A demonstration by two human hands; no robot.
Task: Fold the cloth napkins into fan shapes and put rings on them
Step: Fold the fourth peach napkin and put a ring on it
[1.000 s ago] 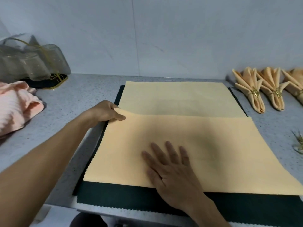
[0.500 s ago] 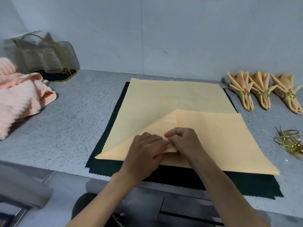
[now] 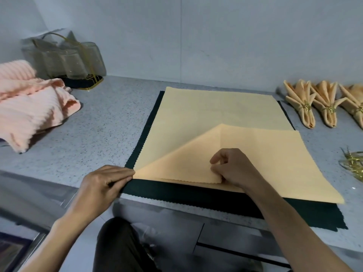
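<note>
Far left: pink ribbed towel (image 3: 29, 107) heaped on the grey speckled counter (image 3: 102, 130); behind it, a clear bag with gold trim (image 3: 64, 55) against the wall.

Left hand (image 3: 102, 183): fingers straight and pressed together, tips lying on the near-left point of the yellow napkin (image 3: 216, 110), pinning it where it meets the dark green mat (image 3: 196, 195). Bare counter lies open to the left of this hand.

Napkin lies flat on the mat, centre of the counter. Its left corner is folded over into a diagonal flap, scalloped edge running along the near side between the two hands.

Right hand (image 3: 233, 167): fingers curled, thumb and fingertips pinching the flap's corner at the near edge; index finger lifted slightly. Mat's near edge overhangs the counter front.

Right: three finished fan napkins (image 3: 326, 107) with gold rings, standing in a row near the wall, well apart from the hands. Loose gold rings (image 3: 353, 165) at the right edge.
</note>
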